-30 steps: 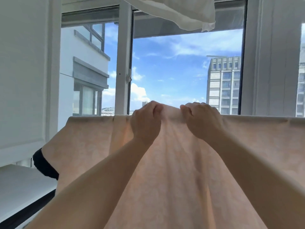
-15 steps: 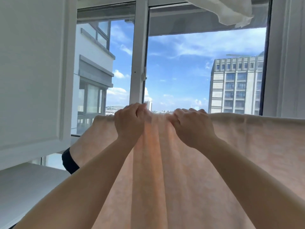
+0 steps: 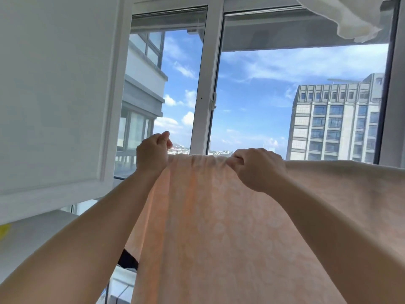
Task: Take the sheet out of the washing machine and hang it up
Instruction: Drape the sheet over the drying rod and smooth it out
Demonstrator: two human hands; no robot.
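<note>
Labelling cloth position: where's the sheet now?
Head view, centre to right: peach sheet draped before the window, top edge gripped between both hands.

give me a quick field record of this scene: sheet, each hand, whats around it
sheet: peach patterned sheet, top edge stretched level, bunched between the hands
left hand: left hand closed at the sheet's left top edge, thumb raised; grip itself hidden
right hand: right hand pinching the gathered top edge
support: no line or rail visible under the edge
above: white cloth hanging at top right
left side: white cabinet door
behind: window frame, sky, buildings
</note>
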